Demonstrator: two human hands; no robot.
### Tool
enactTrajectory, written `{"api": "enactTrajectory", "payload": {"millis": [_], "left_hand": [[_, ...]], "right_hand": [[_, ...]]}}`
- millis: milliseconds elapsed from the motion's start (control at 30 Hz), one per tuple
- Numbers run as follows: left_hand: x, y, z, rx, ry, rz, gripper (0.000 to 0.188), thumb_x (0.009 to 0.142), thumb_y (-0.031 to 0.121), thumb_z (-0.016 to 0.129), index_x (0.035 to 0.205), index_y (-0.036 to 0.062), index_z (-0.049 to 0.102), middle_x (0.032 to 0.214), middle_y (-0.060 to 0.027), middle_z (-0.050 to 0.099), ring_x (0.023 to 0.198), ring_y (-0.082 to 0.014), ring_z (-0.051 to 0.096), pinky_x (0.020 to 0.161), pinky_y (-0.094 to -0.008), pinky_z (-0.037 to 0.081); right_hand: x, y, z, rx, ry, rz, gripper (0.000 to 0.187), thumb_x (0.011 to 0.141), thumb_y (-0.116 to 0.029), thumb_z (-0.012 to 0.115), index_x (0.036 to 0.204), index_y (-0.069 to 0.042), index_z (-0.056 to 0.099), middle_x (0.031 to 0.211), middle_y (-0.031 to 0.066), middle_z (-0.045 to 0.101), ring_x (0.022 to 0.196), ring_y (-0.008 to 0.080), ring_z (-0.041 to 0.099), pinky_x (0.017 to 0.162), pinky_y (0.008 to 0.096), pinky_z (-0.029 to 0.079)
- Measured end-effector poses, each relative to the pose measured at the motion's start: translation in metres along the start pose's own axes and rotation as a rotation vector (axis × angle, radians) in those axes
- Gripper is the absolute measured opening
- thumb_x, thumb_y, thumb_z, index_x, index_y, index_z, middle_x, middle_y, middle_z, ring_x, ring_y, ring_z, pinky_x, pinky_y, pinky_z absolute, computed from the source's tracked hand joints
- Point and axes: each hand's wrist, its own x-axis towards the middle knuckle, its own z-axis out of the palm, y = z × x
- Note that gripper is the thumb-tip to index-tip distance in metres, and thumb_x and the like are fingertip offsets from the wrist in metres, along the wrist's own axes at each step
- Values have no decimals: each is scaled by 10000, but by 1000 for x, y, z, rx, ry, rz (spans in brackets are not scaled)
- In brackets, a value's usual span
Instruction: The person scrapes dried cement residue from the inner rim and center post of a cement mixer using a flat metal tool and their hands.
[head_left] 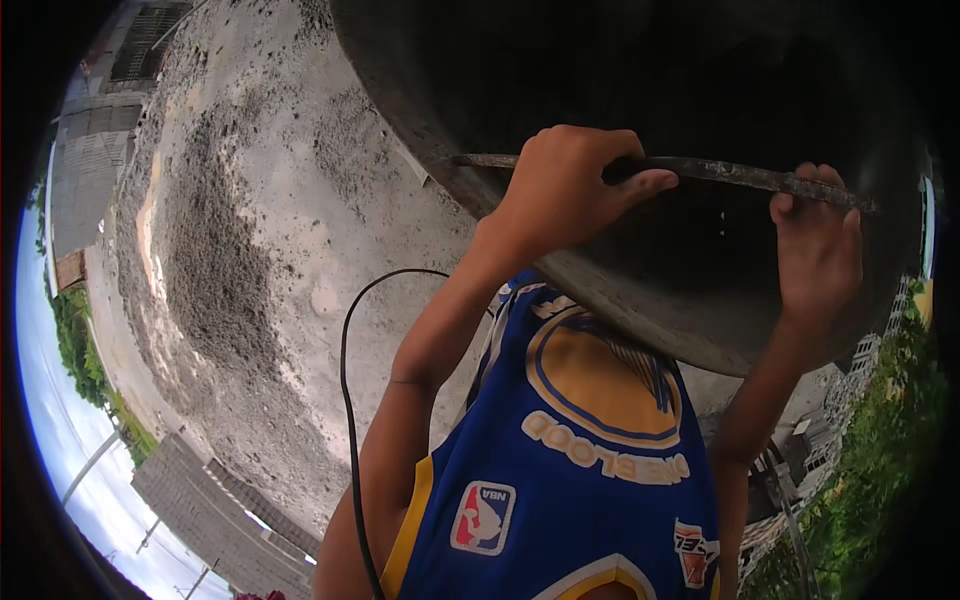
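Note:
A thin, worn metal bar (720, 171) runs roughly level across the mouth of a large, round, dark drum (640, 315). Over the bar's left part curl the fingers of my left hand (565, 190), its thumb pointing right just below the bar. Near the bar's right end, my right hand (820, 240) is closed on it with the fingers hooked over the top. Both forearms reach up past the drum's near rim. Deep shadow hides most of the drum's inside, and what it holds cannot be made out.
Rough concrete ground (310, 240) spreads to the left, with a long heap of grey gravel or sand (210, 230). A black cable (347, 390) loops beside my left arm. Concrete blocks (855, 390) and green plants (890, 450) lie at the right.

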Motion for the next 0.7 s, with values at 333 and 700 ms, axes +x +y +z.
{"api": "enactTrajectory", "payload": {"millis": [333, 700], "left_hand": [[10, 13, -43, -134, 310, -35, 431, 832, 433, 631, 680, 30, 623, 461, -130, 439, 410, -298, 408, 425, -343, 347], [12, 40, -41, -216, 424, 126, 520, 846, 493, 564, 580, 49, 606, 473, -157, 488, 475, -341, 525, 457, -404, 423]], "right_hand": [[98, 10, 150, 220, -519, -92, 612, 817, -703, 369, 550, -157, 308, 576, -20, 259, 534, 104, 237, 503, 266, 200], [74, -28, 167, 100, -402, -309, 596, 876, -671, 323, 548, -180, 244, 504, -64, 185, 455, 73, 125, 428, 251, 114]]}}
